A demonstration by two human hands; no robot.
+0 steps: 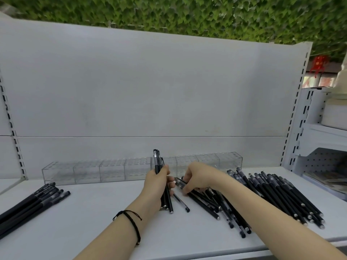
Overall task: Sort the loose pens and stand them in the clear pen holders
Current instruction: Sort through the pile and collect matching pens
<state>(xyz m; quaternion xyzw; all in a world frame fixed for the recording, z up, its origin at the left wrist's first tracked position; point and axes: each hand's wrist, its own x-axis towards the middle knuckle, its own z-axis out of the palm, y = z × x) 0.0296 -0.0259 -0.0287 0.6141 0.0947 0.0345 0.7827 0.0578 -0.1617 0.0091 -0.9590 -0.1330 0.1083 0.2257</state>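
The left hand (157,182) is fisted round a bundle (157,162) of black pens, held nearly upright, forearm angled in from below (a black bracelet (133,223) on the wrist). Just right of it the right hand (197,175), palm down, pinches one pen (179,182) at the edge of the loose pile (212,200). Beyond both hands runs the row of clear holders (112,169). Further out on the shelf (93,212) lie a left heap (33,199) and a right heap (281,194).
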